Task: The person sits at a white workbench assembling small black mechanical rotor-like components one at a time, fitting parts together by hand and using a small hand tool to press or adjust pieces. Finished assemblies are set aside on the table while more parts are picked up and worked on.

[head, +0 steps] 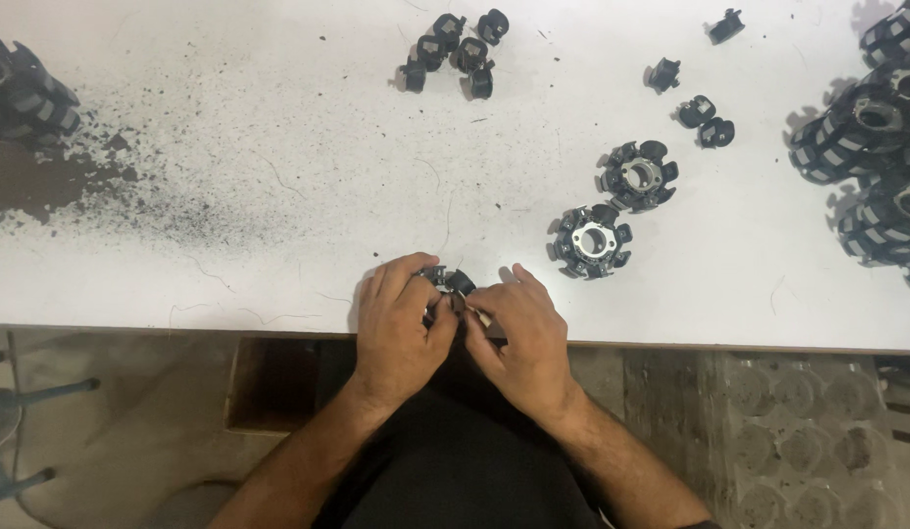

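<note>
At the lower middle of the frame, right on the near edge of the white tabletop [229,196], your left hand [401,328] and your right hand [521,338] meet around a small black plastic part [449,282]. Your left hand is curled closed over the part's left side, fingers wrapped on top of it; your right hand pinches in from the right, with a thin pale sliver [479,315] showing between its fingers. What that sliver is cannot be told. The part sits between your two thumbs, just above the tabletop edge.

Up and to the right of your hands lie two black toothed rings with metal centres, the nearer ring [591,241] just below the farther ring [639,175]. Beyond them, three small black clips [700,113] are scattered, with another loose clip [726,25] near the top edge. A cluster of small black pieces [453,52] lies at the upper middle. Stacked larger wound rings [871,127] crowd the right edge, and one more stack [24,88] sits at the upper left, beside a spread of dark dust [102,186].
</note>
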